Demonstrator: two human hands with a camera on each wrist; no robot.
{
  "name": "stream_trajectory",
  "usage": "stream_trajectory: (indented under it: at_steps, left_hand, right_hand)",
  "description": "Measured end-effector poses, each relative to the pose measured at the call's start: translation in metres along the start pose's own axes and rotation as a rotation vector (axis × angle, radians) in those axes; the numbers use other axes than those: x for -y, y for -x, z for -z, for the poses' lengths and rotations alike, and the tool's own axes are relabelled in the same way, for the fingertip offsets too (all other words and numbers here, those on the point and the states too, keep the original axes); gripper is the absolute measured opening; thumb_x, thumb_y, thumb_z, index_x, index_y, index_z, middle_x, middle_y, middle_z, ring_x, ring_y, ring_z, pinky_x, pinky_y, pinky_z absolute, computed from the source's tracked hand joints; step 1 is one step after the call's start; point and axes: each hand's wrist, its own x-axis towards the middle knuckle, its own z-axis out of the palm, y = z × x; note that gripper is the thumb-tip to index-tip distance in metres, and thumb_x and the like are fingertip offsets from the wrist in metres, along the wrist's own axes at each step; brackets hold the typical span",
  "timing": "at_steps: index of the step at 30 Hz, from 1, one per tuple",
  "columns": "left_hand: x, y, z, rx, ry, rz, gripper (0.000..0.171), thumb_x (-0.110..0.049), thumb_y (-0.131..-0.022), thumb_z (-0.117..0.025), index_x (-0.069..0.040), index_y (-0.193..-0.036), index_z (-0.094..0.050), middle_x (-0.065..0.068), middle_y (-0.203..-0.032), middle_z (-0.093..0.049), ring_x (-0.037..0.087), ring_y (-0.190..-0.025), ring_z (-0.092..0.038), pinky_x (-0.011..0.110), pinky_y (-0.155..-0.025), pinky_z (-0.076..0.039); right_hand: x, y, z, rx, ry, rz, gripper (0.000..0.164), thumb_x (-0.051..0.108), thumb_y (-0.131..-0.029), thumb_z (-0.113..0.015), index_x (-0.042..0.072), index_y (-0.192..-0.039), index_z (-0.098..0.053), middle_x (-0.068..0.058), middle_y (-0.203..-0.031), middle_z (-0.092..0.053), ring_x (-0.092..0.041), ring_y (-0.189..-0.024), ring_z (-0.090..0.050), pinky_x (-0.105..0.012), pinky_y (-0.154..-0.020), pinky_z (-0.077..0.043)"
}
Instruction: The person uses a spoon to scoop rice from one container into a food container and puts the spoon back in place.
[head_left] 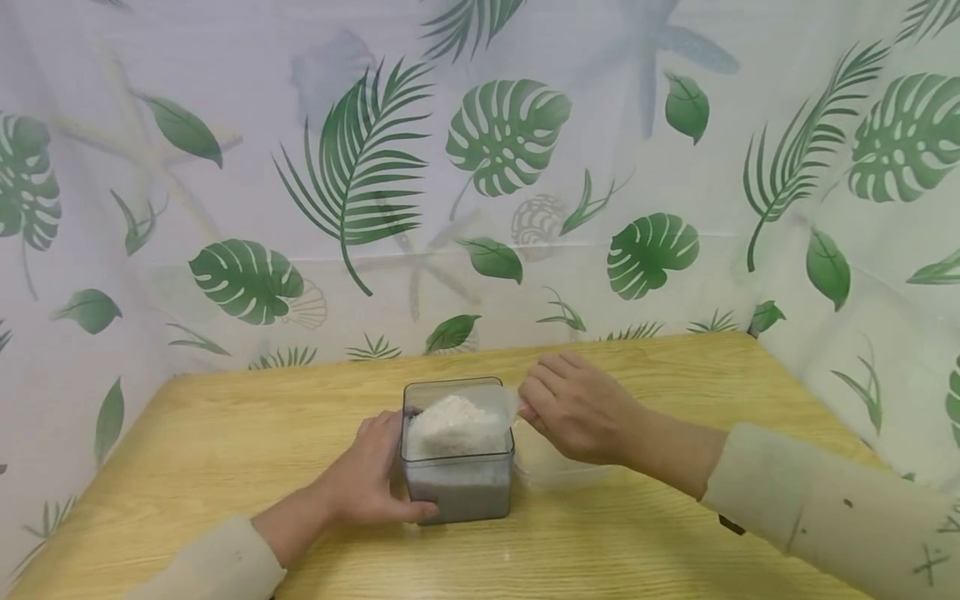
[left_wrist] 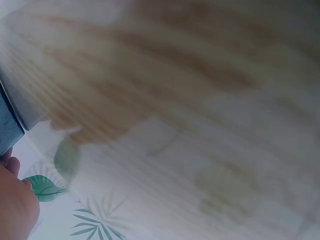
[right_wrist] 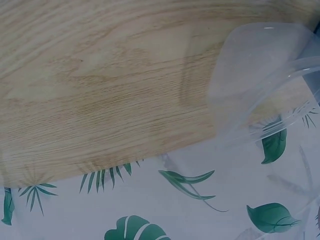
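Note:
A square, smoky clear container [head_left: 463,496] stands on the table, with white flour-like powder inside it. My left hand [head_left: 375,473] grips its left side, the thumb across the front wall and the fingers partly hidden behind. In the left wrist view, only part of that hand [left_wrist: 19,205] and a dark corner of the container [left_wrist: 9,117] show. A translucent scoop [head_left: 504,403], heaped with white powder [head_left: 452,417], is at the container's mouth. My right hand [head_left: 577,408] holds the scoop by its handle, which the curled fingers mostly cover.
Right of the container, partly under my right hand, sits a clear plastic tub [head_left: 564,477]; the right wrist view shows clear plastic [right_wrist: 265,55] at its right edge. The wood-grain table [head_left: 300,433] meets a leaf-printed cloth [head_left: 405,275] at the back and sides.

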Motion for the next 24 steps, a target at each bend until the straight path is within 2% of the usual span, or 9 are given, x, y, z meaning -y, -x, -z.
stream_trajectory:
  at_steps: [10,17,24]
  left_hand:
    - [0.000,-0.001,0.000,-0.002,-0.009,-0.001,0.108,-0.061,-0.065,-0.081,-0.008,-0.147,-0.035,0.005,-0.136,-0.052,0.021,-0.127,-0.044,0.050,-0.112,-0.030]
    - [0.001,-0.001,-0.001,0.008,-0.012,0.018,0.111,-0.064,-0.065,-0.081,-0.007,-0.148,-0.033,0.004,-0.138,-0.051,0.021,-0.129,-0.042,0.050,-0.113,-0.028]
    - [0.001,0.000,-0.002,0.003,-0.009,0.002,0.110,-0.062,-0.066,-0.080,-0.006,-0.148,-0.033,0.005,-0.138,-0.053,0.023,-0.129,-0.043,0.051,-0.113,-0.028]
  right_hand:
    - [-0.009,0.008,0.004,-0.020,-0.012,-0.039,0.042,0.025,-0.109,-0.024,0.008,-0.082,-0.052,-0.002,-0.073,-0.047,-0.021,-0.072,-0.045,-0.033,-0.068,-0.040]
    - [-0.013,0.020,0.009,0.004,-0.017,-0.114,0.043,0.028,-0.109,-0.023,0.007,-0.083,-0.051,-0.002,-0.075,-0.047,-0.022,-0.076,-0.049,-0.035,-0.071,-0.042]
    - [-0.017,0.033,0.014,-0.021,-0.011,-0.130,0.042,0.027,-0.109,-0.024,0.007,-0.081,-0.049,-0.002,-0.073,-0.044,-0.021,-0.074,-0.047,-0.036,-0.070,-0.039]
